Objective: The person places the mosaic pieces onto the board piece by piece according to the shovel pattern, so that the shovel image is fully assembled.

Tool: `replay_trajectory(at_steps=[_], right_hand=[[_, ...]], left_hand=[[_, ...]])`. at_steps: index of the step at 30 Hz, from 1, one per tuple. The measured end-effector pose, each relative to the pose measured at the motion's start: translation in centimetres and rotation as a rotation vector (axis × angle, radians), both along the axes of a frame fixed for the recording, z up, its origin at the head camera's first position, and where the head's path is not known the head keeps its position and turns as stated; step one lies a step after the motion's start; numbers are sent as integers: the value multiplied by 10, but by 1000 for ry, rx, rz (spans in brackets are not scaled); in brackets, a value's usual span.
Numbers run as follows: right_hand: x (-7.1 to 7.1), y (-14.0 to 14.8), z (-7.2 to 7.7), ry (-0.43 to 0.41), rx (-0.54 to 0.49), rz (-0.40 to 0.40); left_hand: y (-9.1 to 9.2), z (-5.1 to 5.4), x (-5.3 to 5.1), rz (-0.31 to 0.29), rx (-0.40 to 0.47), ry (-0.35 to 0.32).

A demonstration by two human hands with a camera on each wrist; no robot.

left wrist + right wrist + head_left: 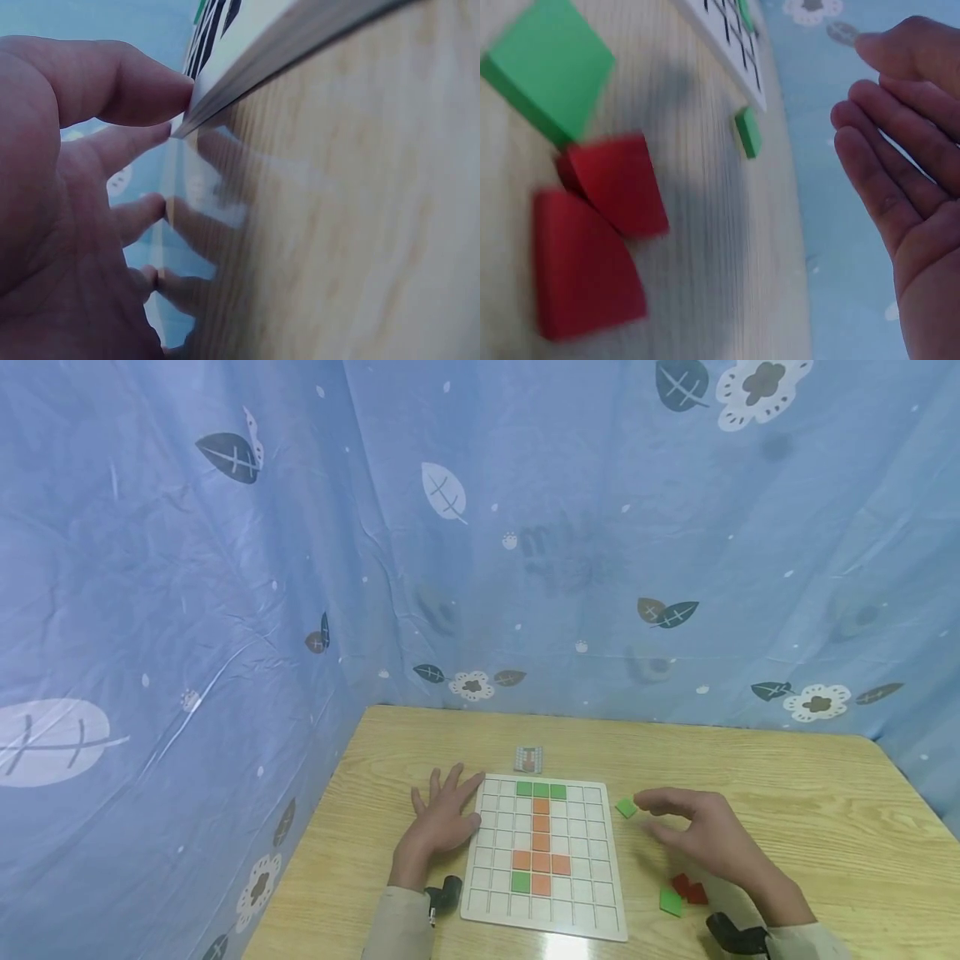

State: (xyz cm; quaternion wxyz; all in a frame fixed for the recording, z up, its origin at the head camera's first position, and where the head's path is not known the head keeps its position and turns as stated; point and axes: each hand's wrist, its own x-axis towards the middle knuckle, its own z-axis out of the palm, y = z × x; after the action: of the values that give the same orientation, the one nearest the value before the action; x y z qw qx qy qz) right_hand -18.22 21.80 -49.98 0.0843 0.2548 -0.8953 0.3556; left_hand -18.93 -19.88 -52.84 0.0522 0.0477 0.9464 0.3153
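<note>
A white grid board (588, 893) lies on the wooden table, with green and orange square tiles set in some of its cells. My left hand (442, 822) rests at the board's left side with fingers spread. In the left wrist view its thumb (150, 90) touches the board's edge. My right hand (708, 831) hovers right of the board, its fingers loosely bent and nothing between them. Close to those fingertips lies a loose green tile (626, 808). Nearer the front are another green square tile (671, 902) and two red pieces with a curved side (592, 262).
A small card (528, 759) printed with a grid pattern lies just behind the board. Blue patterned curtain (570, 568) hangs behind the table (810, 793) and along its left side.
</note>
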Motion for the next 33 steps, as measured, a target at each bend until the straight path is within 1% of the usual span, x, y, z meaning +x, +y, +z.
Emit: replay_trajectory(at_steps=[5,10,15,18,23,28,33], right_hand=[[-17,3,1,-37,44,43],[-32,2,-4,-95,64,74],[-45,-1,-11,-148,73,88],[-51,-3,-15,-184,74,80],[-55,-4,-20,-226,70,61],[-55,-2,-22,-222,80,36],[-55,-2,-24,-212,92,40]], left_hand=[[0,0,1,1,0,-1],[-1,-2,0,-1,-1,2],[-1,-1,0,-7,-2,4],[-1,-2,0,-8,-2,6],[-2,-4,-1,-13,-2,6],[-2,-3,-1,-11,8,3],[-2,-4,-1,-8,13,6]])
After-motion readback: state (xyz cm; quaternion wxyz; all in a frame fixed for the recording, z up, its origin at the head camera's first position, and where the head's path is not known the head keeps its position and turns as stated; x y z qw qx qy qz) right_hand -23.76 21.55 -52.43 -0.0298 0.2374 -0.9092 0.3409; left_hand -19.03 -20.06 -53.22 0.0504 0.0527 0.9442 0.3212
